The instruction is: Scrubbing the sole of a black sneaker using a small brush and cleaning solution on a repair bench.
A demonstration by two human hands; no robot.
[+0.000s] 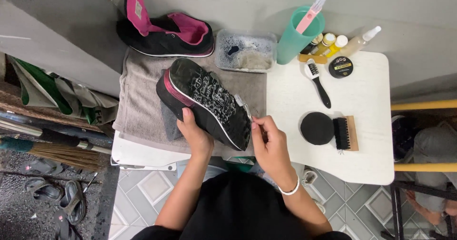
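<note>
Right hand (271, 147), fingers pinched together on a small clear brush (243, 105), works at the upturned sole of a black shoe (205, 101); left hand (194, 134) clamps the shoe's edge above the grey towel (138, 102). Behind, a clear tub (245, 51) holds sudsy water, and a teal cup (296, 36) holds a pink brush (310, 14).

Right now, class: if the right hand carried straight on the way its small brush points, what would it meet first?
The right hand aims its small brush up-left, already at the upturned shoe sole. Probably that soapy sole first, though depth is unclear.
</note>
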